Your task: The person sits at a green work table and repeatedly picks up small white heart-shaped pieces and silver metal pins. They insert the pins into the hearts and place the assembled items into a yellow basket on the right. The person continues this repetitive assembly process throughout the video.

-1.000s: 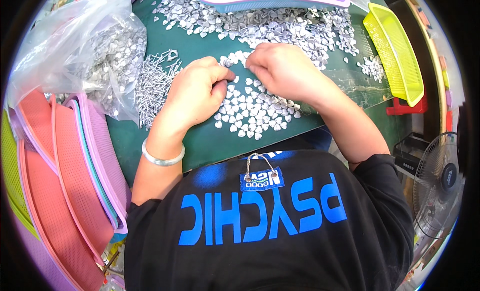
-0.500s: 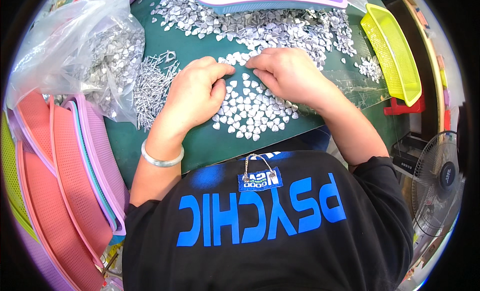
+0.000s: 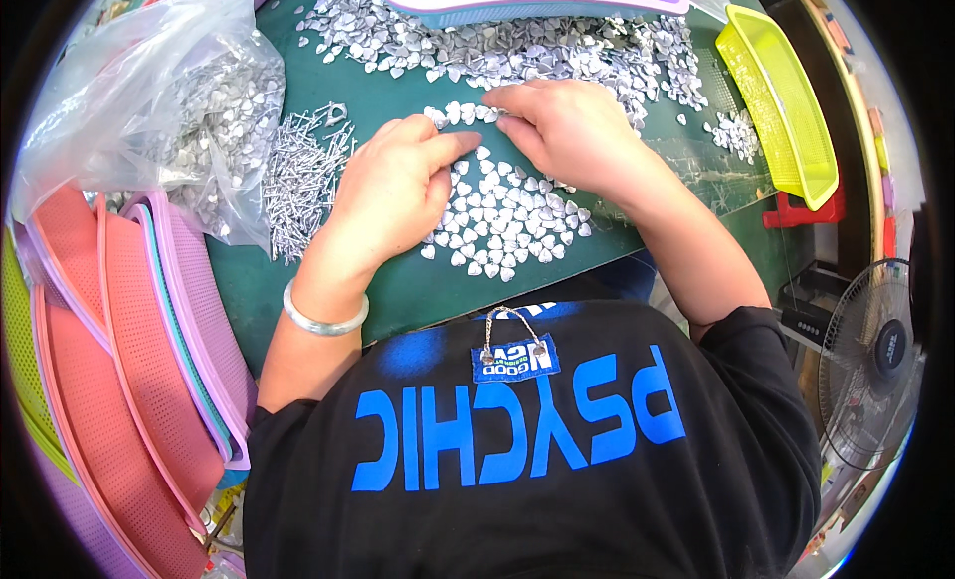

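Small silver heart-shaped metal pieces (image 3: 497, 216) lie loosely spread on the green table between my forearms. Beyond them, a short row of the same hearts (image 3: 454, 112) runs sideways. My left hand (image 3: 388, 186) rests just below the row's left part, index finger stretched out to the right, thumb apart, the other fingers partly bent and hidden; nothing shows in it. At the row's right end, my right hand (image 3: 572, 136) has thumb and index finger around a heart-shaped metal piece (image 3: 490, 113). Its remaining fingers are tucked out of sight.
A large heap of hearts (image 3: 537, 52) covers the far table, beneath a purple-rimmed basket (image 3: 557, 9). Left are a pile of metal pins (image 3: 306, 181), a plastic bag of hearts (image 3: 224, 121) and stacked pink baskets (image 3: 149, 350). A yellow-green basket (image 3: 786, 111) and a fan (image 3: 865, 365) stand right.
My right hand has moved slightly away from me, its fingertips now at the row's end. My left index finger has slid a little to the right. More of the row shows.
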Available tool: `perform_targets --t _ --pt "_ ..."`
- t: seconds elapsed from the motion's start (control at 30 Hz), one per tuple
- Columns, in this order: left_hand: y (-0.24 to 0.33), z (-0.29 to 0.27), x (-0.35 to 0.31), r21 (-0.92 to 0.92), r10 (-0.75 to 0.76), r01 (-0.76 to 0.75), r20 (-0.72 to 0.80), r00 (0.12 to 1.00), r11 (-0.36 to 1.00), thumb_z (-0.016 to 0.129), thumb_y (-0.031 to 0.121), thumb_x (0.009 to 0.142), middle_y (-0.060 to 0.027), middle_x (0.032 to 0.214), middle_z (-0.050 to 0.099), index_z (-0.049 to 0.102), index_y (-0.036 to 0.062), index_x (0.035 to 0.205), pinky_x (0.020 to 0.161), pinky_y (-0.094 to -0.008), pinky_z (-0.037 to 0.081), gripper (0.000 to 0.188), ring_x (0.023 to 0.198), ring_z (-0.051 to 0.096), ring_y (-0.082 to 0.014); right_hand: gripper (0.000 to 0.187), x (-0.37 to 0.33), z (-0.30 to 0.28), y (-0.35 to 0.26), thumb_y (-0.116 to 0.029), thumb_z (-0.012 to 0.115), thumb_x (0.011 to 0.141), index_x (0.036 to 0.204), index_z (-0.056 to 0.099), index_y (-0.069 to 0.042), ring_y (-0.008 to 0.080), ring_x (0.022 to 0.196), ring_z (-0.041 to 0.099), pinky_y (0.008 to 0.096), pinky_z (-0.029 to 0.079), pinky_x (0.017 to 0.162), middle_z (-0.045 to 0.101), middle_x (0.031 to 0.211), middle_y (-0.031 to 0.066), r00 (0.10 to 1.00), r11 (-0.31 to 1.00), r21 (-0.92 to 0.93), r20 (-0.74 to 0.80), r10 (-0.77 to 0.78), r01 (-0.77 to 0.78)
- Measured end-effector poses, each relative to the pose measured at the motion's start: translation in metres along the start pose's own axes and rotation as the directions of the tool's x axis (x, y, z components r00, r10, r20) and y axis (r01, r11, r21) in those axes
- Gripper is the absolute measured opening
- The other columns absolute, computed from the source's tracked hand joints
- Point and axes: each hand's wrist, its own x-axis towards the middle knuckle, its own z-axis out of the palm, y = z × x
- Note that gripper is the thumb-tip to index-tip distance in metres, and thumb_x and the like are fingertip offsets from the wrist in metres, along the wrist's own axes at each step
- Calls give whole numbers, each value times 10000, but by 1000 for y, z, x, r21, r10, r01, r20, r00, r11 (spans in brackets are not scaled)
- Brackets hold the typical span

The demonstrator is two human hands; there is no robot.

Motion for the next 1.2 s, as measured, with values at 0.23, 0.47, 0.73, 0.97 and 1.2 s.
perform_targets --t 0.23,0.47,0.73,0.97,1.2 --pt "-1 -1 -1 -42 35 -34 32 999 999 572 -21 764 -93 759 506 724 97 963 701 -379 454 277 770 539 -281 127 5 5 -3 -186 598 825 894 684 -123 312 764 668 429 528 662 684 788 90 991 1000 -3 133 -22 23" --pt "-2 0 2 -70 6 -12 -78 997 998 575 -43 748 -94 777 533 705 68 904 716 -378 460 231 790 557 -279 134 -3 -8 0 -165 637 803 924 667 -116 315 803 664 428 525 686 688 848 88 991 998 59 134 -21 13" --pt "1 8 3 -39 11 -13 -52 999 999 598 -29 739 -83 787 542 712 71 900 729 -368 466 221 807 566 -269 99 -4 -2 -3 -203 626 826 849 653 -110 313 778 659 436 523 671 678 811 92 984 1000 -3 178 -20 21" --pt "-2 5 1 -59 33 -36 -53 998 998 588 -39 728 -85 785 552 710 64 883 715 -366 467 223 798 571 -269 133 -9 -2 -3 -204 578 855 803 650 -106 321 749 655 445 519 656 668 771 103 984 996 69 175 38 -51" --pt "-5 5 3 -87 -1 -10 -129 992 996 550 -35 772 -106 762 555 680 25 911 712 -373 469 199 775 574 -291 139 -12 -7 -4 -185 573 847 839 671 -87 342 765 654 448 518 692 679 797 127 990 990 104 111 87 -98"
